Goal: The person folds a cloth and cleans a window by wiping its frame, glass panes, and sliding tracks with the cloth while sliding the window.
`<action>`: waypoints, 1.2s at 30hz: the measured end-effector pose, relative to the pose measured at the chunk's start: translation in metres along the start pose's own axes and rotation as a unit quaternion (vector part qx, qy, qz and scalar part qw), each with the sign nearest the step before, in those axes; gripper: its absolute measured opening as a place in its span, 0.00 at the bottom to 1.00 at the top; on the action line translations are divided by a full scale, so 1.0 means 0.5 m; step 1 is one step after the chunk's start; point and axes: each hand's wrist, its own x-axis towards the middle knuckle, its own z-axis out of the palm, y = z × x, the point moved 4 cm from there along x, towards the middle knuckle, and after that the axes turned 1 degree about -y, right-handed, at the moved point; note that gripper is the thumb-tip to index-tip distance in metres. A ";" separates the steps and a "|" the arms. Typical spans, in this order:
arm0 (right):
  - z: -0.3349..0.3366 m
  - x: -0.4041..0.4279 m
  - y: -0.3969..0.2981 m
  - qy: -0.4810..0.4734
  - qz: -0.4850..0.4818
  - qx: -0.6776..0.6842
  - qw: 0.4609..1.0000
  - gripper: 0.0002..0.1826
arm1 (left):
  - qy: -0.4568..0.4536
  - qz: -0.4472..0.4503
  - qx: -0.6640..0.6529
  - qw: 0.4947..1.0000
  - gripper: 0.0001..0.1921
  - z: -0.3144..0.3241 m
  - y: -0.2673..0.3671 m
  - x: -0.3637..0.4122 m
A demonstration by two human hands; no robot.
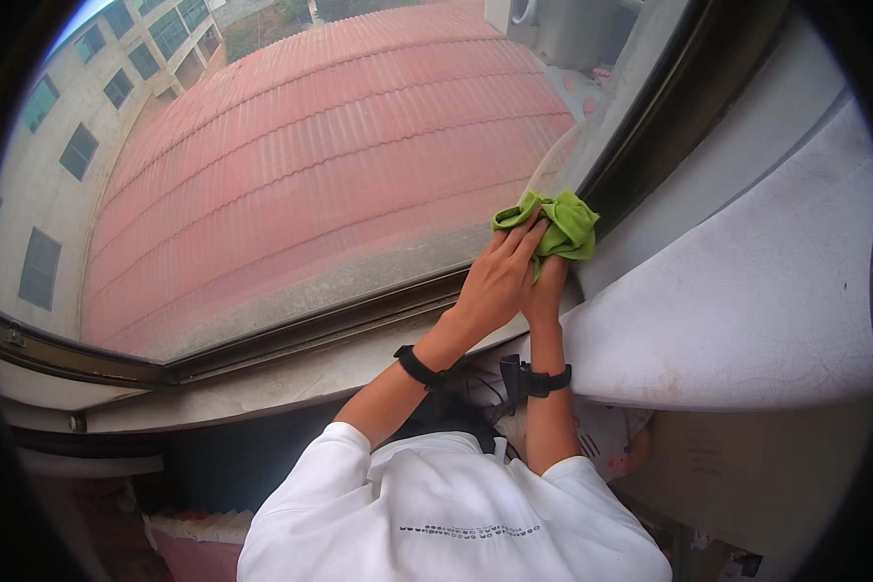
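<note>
A bunched green cloth point(571, 225) lies against the lower right corner of a window pane point(335, 160), beside the dark metal window frame point(647, 116). My left hand point(498, 273) presses on the cloth's left part, its fingers stretched out over the fabric. Close beside it, my right hand point(547, 280) grips the cloth from below; its fingers are mostly hidden under the folds. Both wrists wear black straps, and a small black device sits at the right one.
A pale sill point(262, 378) runs below the frame. To the right is a white wall surface point(698, 313). Beyond the glass lie a red corrugated roof and a building with windows. Pink items with a wavy edge point(196, 538) are at the lower left.
</note>
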 end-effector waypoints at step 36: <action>0.134 -0.193 -0.054 -0.188 0.230 0.147 0.943 0.25 | -0.057 -0.459 -0.506 0.728 0.33 -0.049 -0.179 -0.307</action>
